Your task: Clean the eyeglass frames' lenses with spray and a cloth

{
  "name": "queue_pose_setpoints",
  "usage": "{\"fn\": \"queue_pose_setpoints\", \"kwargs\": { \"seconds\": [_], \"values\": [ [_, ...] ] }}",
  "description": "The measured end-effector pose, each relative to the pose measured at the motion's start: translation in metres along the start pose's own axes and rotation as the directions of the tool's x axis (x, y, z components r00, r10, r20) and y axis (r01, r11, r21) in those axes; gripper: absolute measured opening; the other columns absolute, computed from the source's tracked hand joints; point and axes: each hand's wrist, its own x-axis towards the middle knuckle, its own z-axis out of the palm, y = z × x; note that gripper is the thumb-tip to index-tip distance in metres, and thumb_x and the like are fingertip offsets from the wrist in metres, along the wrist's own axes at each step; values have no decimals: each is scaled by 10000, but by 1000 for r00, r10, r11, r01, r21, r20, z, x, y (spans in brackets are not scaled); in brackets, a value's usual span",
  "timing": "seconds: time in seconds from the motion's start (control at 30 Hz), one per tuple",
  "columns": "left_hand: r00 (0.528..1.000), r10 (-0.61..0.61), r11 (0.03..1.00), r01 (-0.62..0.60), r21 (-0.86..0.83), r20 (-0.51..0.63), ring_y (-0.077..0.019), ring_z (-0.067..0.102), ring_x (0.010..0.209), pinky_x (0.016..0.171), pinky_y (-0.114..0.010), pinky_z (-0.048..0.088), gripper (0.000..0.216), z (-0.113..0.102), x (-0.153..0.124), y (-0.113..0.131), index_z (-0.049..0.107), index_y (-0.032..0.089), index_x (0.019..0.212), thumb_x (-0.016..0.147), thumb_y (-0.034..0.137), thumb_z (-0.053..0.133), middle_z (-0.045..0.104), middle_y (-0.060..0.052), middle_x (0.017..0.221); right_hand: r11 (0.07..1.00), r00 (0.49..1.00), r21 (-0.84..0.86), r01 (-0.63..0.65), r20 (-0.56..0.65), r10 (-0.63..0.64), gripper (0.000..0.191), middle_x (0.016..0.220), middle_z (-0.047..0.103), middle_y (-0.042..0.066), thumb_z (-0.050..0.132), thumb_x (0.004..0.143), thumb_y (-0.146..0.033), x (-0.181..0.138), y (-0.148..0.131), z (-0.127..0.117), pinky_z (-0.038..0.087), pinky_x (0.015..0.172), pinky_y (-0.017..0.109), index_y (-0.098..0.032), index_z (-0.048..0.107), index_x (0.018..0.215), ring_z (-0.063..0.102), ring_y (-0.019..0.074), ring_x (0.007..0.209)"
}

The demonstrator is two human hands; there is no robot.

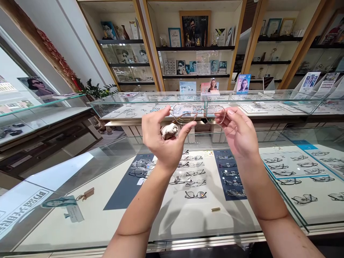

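Note:
A pair of thin-rimmed round eyeglasses (197, 114) is held up in front of me, above the glass display case. My left hand (166, 138) grips the glasses at their left side, and a crumpled pale cloth (169, 131) is tucked in the same palm. At the right end, my right hand (240, 130) pinches the frame by the hinge between thumb and fingers. Both lenses are clear, with the far counter showing through them. Part of the cloth is hidden behind the left fingers.
Beneath my arms, the glass case (172, 234) holds rows of eyeglasses (195, 194) and a small gold bar (215, 209). Across the aisle stands another glass counter (150, 96) with upright cards. Shelves (196, 48) line the back wall; a plant (95, 89) stands left.

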Motion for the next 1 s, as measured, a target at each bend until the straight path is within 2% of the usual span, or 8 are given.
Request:
{"fn": "queue_pose_setpoints", "kwargs": {
  "seconds": [0.13, 0.23, 0.4, 0.53, 0.7, 0.8, 1.0],
  "values": [
    [1000, 10, 1000, -10, -7, -25, -297, 670, 1101, 1008, -484, 563, 623, -1, 2, 5, 702, 251, 1271, 804, 589, 937, 679, -75, 1124, 1000, 999, -19, -23, 29, 24, 243, 1107, 810, 52, 657, 1026, -526, 1, 4, 1, 667, 951, 443, -286, 693, 1018, 792, 234, 1065],
    [999, -40, 999, 40, -9, -13, -271, 695, 1059, 987, -462, 589, 607, -3, 5, 11, 712, 246, 1244, 800, 589, 944, 686, -64, 1111, 999, 999, -19, -42, -7, 42, 256, 1095, 811, 56, 689, 1001, -538, -1, 4, 3, 670, 936, 436, -283, 694, 1001, 793, 232, 1037],
    [986, -150, 980, 159, -124, 73, -235, 736, 1048, 992, -421, 621, 579, 0, 8, 13, 706, 237, 1229, 824, 584, 932, 717, -59, 1136, 1000, 998, -25, 7, -62, -8, 241, 1065, 810, 48, 692, 996, -520, -5, -2, 8, 664, 952, 443, -278, 690, 1000, 793, 230, 1022],
    [967, -196, 948, 229, -222, 163, -250, 757, 1103, 975, -411, 639, 640, 6, 6, 3, 670, 235, 1263, 826, 633, 915, 734, -79, 1168, 996, 991, -45, 71, -114, -76, 205, 1053, 816, 35, 710, 991, -495, -6, -8, 11, 649, 992, 459, -291, 717, 1005, 790, 233, 1029],
    [947, -234, 906, 295, -304, 221, -270, 796, 1078, 871, -396, 664, 715, 13, -5, -2, 582, 267, 1376, 869, 693, 850, 715, -111, 1237, 995, 986, -55, 81, -138, -88, 210, 1026, 816, 23, 737, 970, -506, -5, -6, 10, 643, 1014, 466, -297, 733, 988, 789, 235, 1019],
    [955, -225, 916, 274, -294, 192, -274, 794, 1090, 847, -399, 671, 714, 14, -9, 0, 541, 289, 1419, 903, 707, 805, 709, -116, 1263, 997, 993, -50, 53, -102, -58, 219, 1046, 816, 29, 717, 986, -511, -2, 0, 7, 652, 987, 455, -293, 725, 1010, 798, 236, 1032],
    [985, -146, 953, 165, -254, 93, -285, 789, 1103, 958, -468, 655, 729, 11, -8, 4, 547, 265, 1393, 881, 697, 836, 699, -96, 1192, 1000, 1000, -12, 16, -26, -17, 206, 1071, 816, 37, 692, 1004, -495, 1, 7, 4, 657, 1004, 462, -292, 708, 1034, 802, 239, 1080]
  ]
}}
